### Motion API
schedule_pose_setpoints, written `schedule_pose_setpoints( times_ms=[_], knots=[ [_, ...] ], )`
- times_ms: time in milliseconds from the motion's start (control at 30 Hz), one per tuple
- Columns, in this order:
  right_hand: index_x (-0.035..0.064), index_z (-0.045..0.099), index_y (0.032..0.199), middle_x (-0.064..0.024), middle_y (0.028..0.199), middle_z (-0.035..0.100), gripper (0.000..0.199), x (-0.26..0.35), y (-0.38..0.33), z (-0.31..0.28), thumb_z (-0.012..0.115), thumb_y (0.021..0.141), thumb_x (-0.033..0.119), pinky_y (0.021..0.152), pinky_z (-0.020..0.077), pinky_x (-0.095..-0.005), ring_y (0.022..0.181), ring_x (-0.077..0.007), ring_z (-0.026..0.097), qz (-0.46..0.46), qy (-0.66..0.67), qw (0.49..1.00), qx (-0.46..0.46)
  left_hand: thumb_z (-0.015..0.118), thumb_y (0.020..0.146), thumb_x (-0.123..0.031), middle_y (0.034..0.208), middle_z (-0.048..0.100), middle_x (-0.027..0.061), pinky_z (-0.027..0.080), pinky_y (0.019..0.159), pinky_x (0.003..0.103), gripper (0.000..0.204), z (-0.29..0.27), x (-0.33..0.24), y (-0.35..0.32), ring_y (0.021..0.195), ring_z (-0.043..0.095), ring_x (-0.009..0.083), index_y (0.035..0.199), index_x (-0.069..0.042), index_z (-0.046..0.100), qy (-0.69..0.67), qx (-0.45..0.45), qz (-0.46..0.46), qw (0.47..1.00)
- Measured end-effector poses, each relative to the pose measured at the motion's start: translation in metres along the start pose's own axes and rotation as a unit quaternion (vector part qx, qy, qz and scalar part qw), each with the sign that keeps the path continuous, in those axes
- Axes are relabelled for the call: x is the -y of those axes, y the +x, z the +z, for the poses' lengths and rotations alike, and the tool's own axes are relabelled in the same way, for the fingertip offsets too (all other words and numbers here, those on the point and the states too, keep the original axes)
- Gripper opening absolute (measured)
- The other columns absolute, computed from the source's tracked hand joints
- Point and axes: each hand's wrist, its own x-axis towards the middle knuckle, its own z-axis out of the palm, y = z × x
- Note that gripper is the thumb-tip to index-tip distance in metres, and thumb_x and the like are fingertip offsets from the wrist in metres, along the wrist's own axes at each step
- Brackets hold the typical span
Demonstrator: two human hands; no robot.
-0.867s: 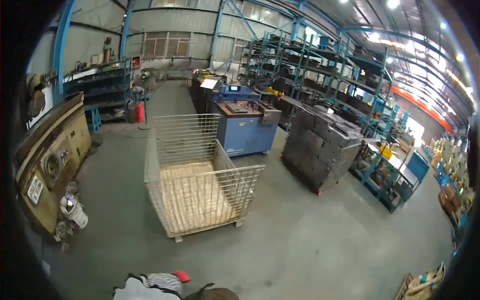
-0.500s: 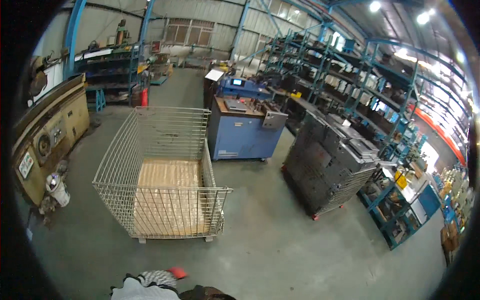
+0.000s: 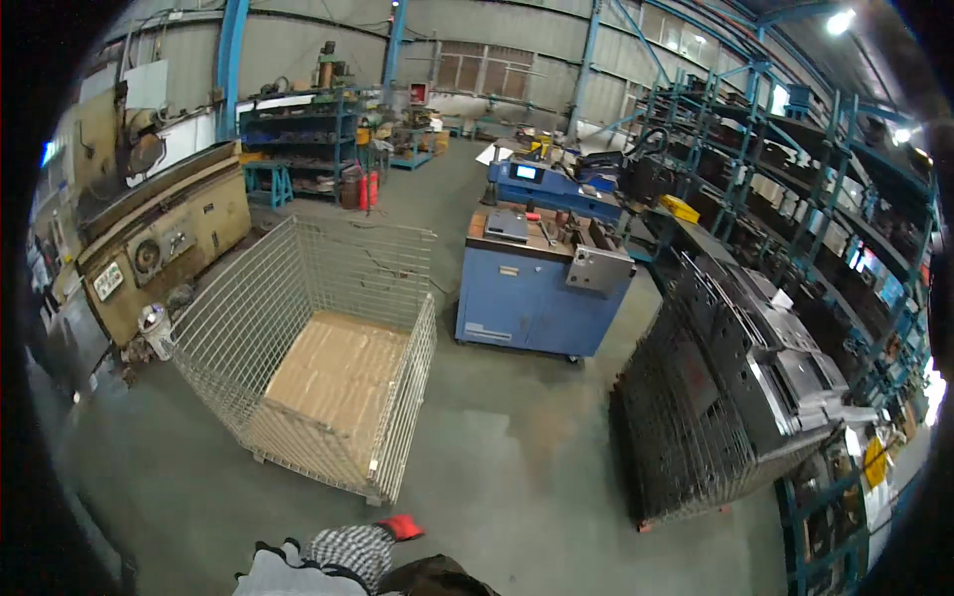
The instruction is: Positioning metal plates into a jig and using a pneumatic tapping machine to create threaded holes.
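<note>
1. At the bottom centre of the frame I see only a bundle of checked cloth [image 3: 348, 551] with a red tip; I cannot make out either hand, so I cannot tell what any grip is doing.
2. Nearest to it, left of centre, stands a wire mesh cage [image 3: 318, 363], open at the top, with a brown cardboard sheet [image 3: 333, 372] lying flat on its floor.
3. Right of centre, lower down, a dark mesh cage [image 3: 686, 437] is packed with upright dark metal parts [image 3: 785, 368].
4. Between the cages, further back, sits a blue machine cabinet [image 3: 532, 298].
5. Blue shelving racks [image 3: 795, 189] run along the upper right.
</note>
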Motion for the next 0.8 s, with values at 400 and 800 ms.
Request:
schedule_pose_setpoints(
  times_ms=[400, 800],
  knots=[
    [0.0078, 0.050, 0.174, -0.0208, 0.172, 0.059, 0.074, 0.508, 0.803, 0.001, 0.078, 0.107, 0.023, 0.132, 0.0434, -0.0446, 0.161, -0.0352, 0.055, -0.367, -0.337, 0.843, 0.203, 0.068, 0.103, -0.063, 0.135, 0.080, 0.0231, 0.054, 0.117, 0.056, 0.062, -0.055, -0.355, 0.288, 0.130, 0.073, 0.0455, 0.134, -0.011, 0.082, -0.087, 0.004, -0.099, 0.991],
    [0.0071, 0.062, 0.164, -0.0109, 0.154, 0.071, 0.054, 1.148, 1.263, 0.305, 0.074, 0.114, 0.021, 0.112, 0.0596, -0.0411, 0.129, -0.0251, 0.073, -0.334, 0.103, 0.825, 0.445, 0.078, 0.106, -0.048, 0.109, 0.083, 0.0119, 0.061, 0.086, 0.045, 0.058, -0.280, -0.852, 0.655, 0.091, 0.075, 0.0261, 0.149, -0.009, 0.073, -0.389, -0.298, 0.104, 0.865]
  ],
)
